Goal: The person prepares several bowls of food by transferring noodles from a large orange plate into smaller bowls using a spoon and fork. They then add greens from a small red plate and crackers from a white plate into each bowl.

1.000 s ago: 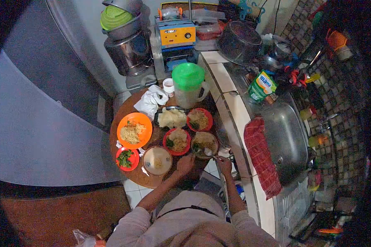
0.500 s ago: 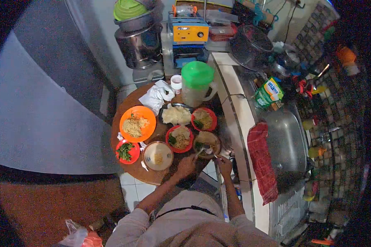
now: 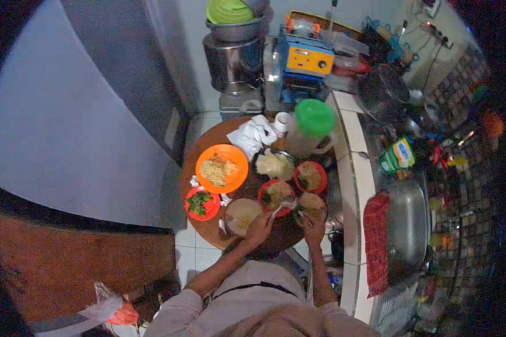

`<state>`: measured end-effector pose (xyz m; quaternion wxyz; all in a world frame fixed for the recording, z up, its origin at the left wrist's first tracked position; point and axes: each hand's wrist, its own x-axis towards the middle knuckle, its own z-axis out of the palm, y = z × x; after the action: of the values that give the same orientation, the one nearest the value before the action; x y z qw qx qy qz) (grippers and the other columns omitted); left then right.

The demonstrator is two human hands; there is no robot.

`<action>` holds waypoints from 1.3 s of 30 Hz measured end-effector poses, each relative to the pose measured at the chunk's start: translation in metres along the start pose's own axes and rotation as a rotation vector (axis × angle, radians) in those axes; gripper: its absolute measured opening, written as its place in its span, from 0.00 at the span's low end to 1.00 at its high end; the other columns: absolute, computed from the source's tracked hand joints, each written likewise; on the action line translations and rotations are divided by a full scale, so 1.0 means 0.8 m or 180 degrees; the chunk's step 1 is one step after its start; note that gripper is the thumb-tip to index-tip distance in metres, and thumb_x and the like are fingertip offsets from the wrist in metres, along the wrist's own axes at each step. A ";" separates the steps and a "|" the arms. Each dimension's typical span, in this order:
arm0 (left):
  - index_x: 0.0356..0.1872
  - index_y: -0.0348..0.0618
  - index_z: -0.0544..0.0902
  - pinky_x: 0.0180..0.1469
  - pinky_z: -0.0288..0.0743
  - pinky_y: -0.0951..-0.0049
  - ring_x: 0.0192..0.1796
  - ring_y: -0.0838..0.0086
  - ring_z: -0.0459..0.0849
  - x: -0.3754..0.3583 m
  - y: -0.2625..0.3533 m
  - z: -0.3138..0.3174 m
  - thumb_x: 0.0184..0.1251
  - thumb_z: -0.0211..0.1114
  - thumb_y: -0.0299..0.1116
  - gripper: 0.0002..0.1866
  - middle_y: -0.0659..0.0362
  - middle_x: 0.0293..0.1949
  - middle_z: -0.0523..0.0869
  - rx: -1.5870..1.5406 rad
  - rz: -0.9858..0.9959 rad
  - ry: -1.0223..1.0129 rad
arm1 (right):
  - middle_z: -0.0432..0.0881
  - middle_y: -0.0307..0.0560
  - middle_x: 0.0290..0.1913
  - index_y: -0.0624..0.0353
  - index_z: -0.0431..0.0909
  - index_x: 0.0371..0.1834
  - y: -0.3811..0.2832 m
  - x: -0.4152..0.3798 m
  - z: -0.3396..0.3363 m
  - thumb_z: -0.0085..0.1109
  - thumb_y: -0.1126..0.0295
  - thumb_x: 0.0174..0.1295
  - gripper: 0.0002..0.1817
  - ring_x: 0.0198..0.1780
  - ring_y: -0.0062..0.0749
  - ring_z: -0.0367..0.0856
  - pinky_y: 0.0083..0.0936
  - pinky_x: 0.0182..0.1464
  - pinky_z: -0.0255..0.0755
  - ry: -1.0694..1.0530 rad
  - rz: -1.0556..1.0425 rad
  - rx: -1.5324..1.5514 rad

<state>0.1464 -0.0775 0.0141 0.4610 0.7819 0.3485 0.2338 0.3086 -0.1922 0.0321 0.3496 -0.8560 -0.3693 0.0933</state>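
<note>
My left hand (image 3: 260, 227) is closed around the handle of a metal spoon (image 3: 287, 203), whose head is over the right side of a red bowl (image 3: 262, 209) of noodles and greens. Against the near rim of a clear bowl (image 3: 324, 205) of noodles is my right hand (image 3: 314, 231), fingers bent; what they grip is hard to make out. Behind it stands another red bowl (image 3: 324, 172) of noodles. To the left, partly behind my left hand, sits a pale bowl (image 3: 231, 209) with a little food at its bottom.
An orange plate (image 3: 240, 178) of noodles and a red plate (image 3: 214, 212) of green leaves lie on the round table's left. Farther back are pale crackers (image 3: 275, 165), white tissue (image 3: 253, 137) and a green-lidded pitcher (image 3: 315, 118). A tiled counter (image 3: 351, 135) borders the right.
My left hand has brought the spoon out of the clear bowl toward the red bowl on its left. My right hand has closed in on the clear bowl's rim. The whole view has shifted.
</note>
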 end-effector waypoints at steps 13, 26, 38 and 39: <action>0.44 0.42 0.75 0.37 0.69 0.58 0.36 0.51 0.77 0.017 -0.085 -0.181 0.65 0.43 0.41 0.17 0.43 0.32 0.78 0.0199 -0.0499 0.1128 | 0.77 0.53 0.31 0.56 0.77 0.38 -0.179 0.076 0.158 0.53 0.68 0.51 0.11 0.33 0.44 0.77 0.33 0.33 0.71 -0.0544 -0.1105 -0.0224; 0.42 0.41 0.74 0.34 0.68 0.59 0.33 0.53 0.77 0.027 -0.127 -0.245 0.64 0.45 0.41 0.16 0.46 0.28 0.77 0.0512 -0.0174 0.0900 | 0.70 0.54 0.47 0.39 0.64 0.55 -0.228 0.064 0.182 0.46 0.72 0.54 0.23 0.37 0.48 0.75 0.37 0.34 0.71 -0.0829 -0.0644 -0.1170; 0.45 0.39 0.70 0.36 0.68 0.56 0.35 0.51 0.77 0.023 -0.133 -0.174 0.63 0.46 0.39 0.16 0.43 0.31 0.77 0.0014 -0.0444 -0.0679 | 0.76 0.54 0.25 0.58 0.72 0.43 -0.049 -0.046 0.112 0.46 0.62 0.58 0.14 0.25 0.44 0.74 0.33 0.29 0.66 0.0755 0.0419 0.0064; 0.46 0.39 0.68 0.35 0.68 0.55 0.35 0.49 0.77 0.021 -0.128 -0.166 0.63 0.46 0.38 0.16 0.41 0.31 0.77 -0.0441 -0.0011 -0.0648 | 0.76 0.54 0.25 0.58 0.72 0.43 -0.044 -0.055 0.099 0.46 0.62 0.58 0.14 0.25 0.44 0.74 0.33 0.29 0.66 0.0769 0.0464 0.0049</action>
<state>0.0321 0.0435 -0.0137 0.5474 0.7672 0.2842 0.1760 0.2241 -0.1641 -0.0068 0.3904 -0.8828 -0.2607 0.0175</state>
